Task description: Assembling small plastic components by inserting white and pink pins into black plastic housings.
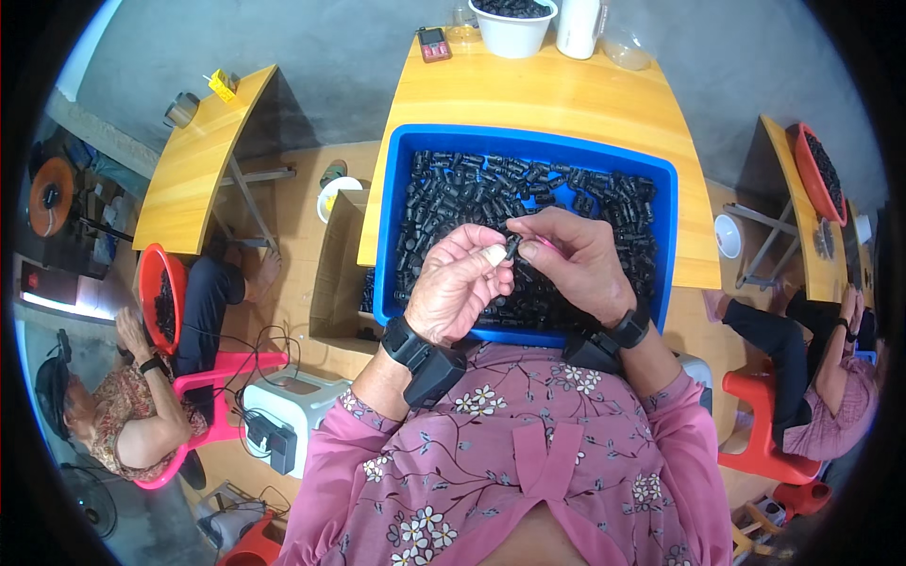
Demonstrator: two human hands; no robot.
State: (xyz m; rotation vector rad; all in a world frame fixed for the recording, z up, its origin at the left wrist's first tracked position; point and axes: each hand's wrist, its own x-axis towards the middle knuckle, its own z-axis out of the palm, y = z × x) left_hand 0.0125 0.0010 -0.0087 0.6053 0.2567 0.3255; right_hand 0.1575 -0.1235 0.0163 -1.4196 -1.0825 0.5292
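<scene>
In the head view, above the middle of the blue tray [528, 134], holds a small black piece [512, 247] in the left hand [455, 283], clamped between thumb and fingertips. Nearer the tray's right wall, pinches a pink thing [557, 248] in the right hand [585, 266], with fingertips together beside the piece; cannot tell about contact. Shows black parts [453, 184] inside the tray.

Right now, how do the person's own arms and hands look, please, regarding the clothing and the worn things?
The left hand and right hand have no gloves. Each wrist carries a black band with a bulky, angular black box. The pink sleeves end on the forearms, with flower-patterned cuffs.
</scene>
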